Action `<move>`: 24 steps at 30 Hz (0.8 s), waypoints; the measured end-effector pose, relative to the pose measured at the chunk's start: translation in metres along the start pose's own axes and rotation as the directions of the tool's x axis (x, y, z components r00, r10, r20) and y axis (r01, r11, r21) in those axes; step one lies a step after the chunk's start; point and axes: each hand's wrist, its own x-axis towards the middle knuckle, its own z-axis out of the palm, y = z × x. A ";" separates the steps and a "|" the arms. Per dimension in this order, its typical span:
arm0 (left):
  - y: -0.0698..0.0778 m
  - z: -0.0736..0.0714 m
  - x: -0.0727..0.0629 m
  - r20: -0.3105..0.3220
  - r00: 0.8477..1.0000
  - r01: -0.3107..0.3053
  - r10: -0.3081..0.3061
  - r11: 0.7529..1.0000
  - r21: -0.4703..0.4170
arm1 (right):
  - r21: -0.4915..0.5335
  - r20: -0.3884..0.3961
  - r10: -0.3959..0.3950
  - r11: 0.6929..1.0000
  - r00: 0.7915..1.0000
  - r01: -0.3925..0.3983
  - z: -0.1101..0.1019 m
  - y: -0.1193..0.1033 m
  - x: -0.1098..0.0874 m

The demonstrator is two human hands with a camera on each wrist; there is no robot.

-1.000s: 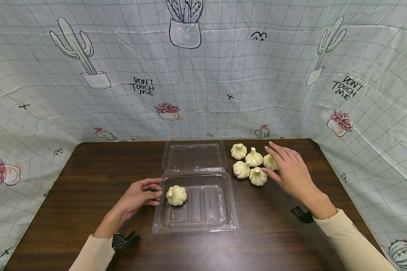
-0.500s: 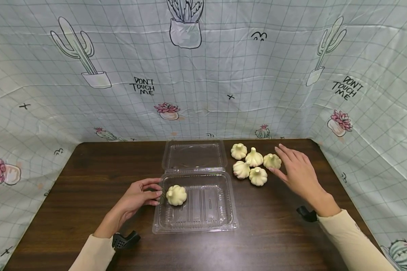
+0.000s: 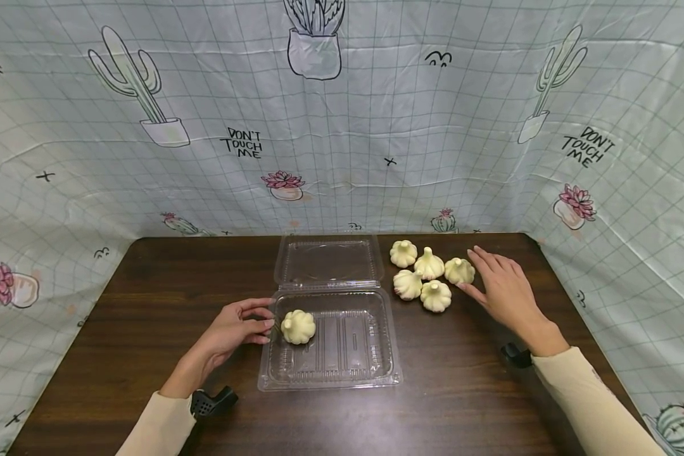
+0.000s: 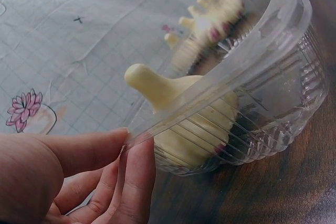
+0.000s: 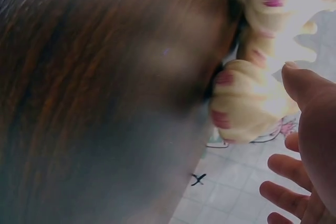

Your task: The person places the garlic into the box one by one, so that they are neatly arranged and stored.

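Observation:
A clear plastic clamshell container (image 3: 353, 345) lies open on the table, its lid (image 3: 329, 261) folded back. One garlic bulb (image 3: 298, 327) sits in the tray's left side, its stem showing above the rim in the left wrist view. My left hand (image 3: 228, 332) pinches the tray's left rim between thumb and fingers (image 4: 140, 177). To the right, several garlic bulbs stand in a cluster. My right hand (image 3: 504, 291) is beside the rightmost garlic bulb (image 3: 459, 271), thumb and fingers spread on its right side. Whether they touch it I cannot tell.
The other loose bulbs, such as the front garlic bulb (image 3: 436, 296), stand close together right of the lid. A dark wooden table (image 3: 444, 392) lies beneath everything. A patterned cloth (image 3: 342, 139) hangs around its back and sides.
My right hand has drawn back to the right, from over the cluster to beside the rightmost garlic bulb, which is now fully visible. The left hand and container have stayed put.

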 end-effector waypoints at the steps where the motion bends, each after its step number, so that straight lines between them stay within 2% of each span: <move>1: 0.000 0.000 0.000 0.000 1.000 0.000 0.000 1.000 0.000 | -0.001 0.002 -0.001 1.000 1.000 0.001 0.001 0.001 0.000; 24: 0.000 0.001 -0.001 -0.009 1.000 0.013 -0.013 1.000 0.002 | -0.003 0.095 0.021 1.000 0.995 -0.020 0.020 0.011 0.003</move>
